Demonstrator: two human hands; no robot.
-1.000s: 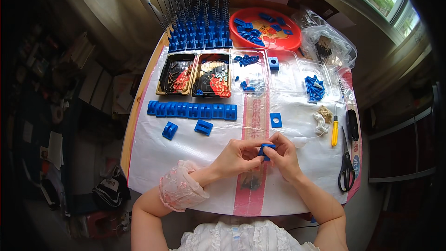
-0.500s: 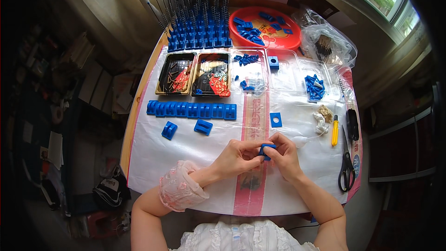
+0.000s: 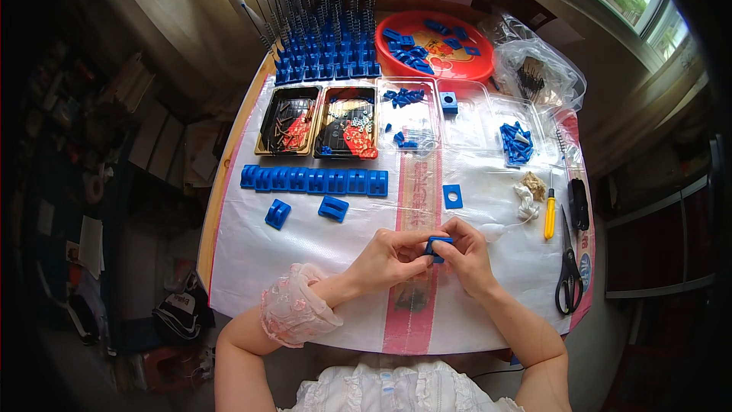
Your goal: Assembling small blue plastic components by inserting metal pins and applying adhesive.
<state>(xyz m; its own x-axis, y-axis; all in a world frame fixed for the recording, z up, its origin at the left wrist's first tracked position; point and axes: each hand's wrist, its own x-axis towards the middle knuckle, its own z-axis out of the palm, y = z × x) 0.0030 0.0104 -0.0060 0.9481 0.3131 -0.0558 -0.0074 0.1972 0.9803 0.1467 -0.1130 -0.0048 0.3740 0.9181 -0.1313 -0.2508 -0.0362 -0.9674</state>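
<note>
Between my two hands, just above the table's red stripe, is a small blue plastic piece (image 3: 438, 247). My left hand (image 3: 396, 257) pinches it from the left side. From the right, my right hand (image 3: 467, 258) grips the same piece, thumb on its face; the fingers cover much of it. A flat blue square plate with a round hole (image 3: 453, 197) lies just beyond my right hand. Two loose blue arched pieces, one tilted (image 3: 278, 214) and one beside it (image 3: 333, 209), lie to the left, in front of a row of similar blue pieces (image 3: 314, 181).
Behind the row stand a black tray of screws (image 3: 264, 141), a black tray of nuts (image 3: 323, 149) and clear trays of blue parts. Blue bases with springs and rods (image 3: 324, 53) crowd the back left; a red basin (image 3: 476, 70) stands beside them. Scissors (image 3: 569, 282) and a yellow-handled screwdriver (image 3: 550, 217) lie right.
</note>
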